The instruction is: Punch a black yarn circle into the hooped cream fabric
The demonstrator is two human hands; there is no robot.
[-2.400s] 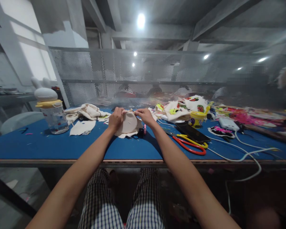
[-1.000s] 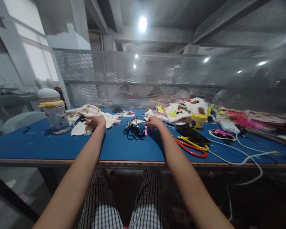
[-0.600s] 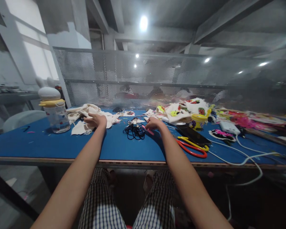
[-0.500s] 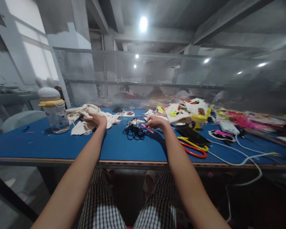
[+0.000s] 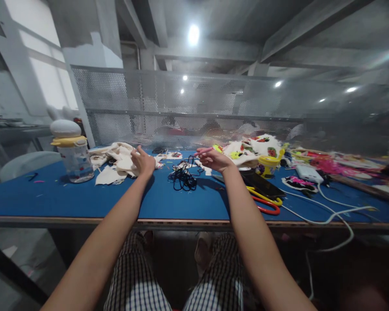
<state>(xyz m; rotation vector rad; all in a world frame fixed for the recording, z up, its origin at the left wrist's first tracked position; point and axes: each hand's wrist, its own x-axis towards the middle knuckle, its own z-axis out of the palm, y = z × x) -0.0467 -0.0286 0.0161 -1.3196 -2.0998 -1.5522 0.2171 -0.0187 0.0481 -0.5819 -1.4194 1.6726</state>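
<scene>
My right hand (image 5: 214, 160) is closed around a slim pink pen-like tool (image 5: 203, 151), held above the table with its tip pointing left. From near that tip, black yarn (image 5: 184, 178) hangs down to a loose tangle on the blue tabletop. To the left, my left hand (image 5: 144, 161) is raised beside a crumpled cream cloth (image 5: 121, 157), fingers apart. I see nothing held in it. Scissors with red and yellow handles (image 5: 266, 205) lie under and right of my right forearm, partly hidden.
A clear bottle with a yellow and white lid (image 5: 76, 162) stands left. On the right are a dark phone (image 5: 262, 183), a small yellow bucket (image 5: 267, 166), a white power bank (image 5: 309, 173) and a white cable (image 5: 327, 222). Perforated metal panels (image 5: 181, 103) border the back.
My right hand has lifted the pink tool from low over the table, pulling black yarn upward. My left hand has moved right and up, away from the cream cloth.
</scene>
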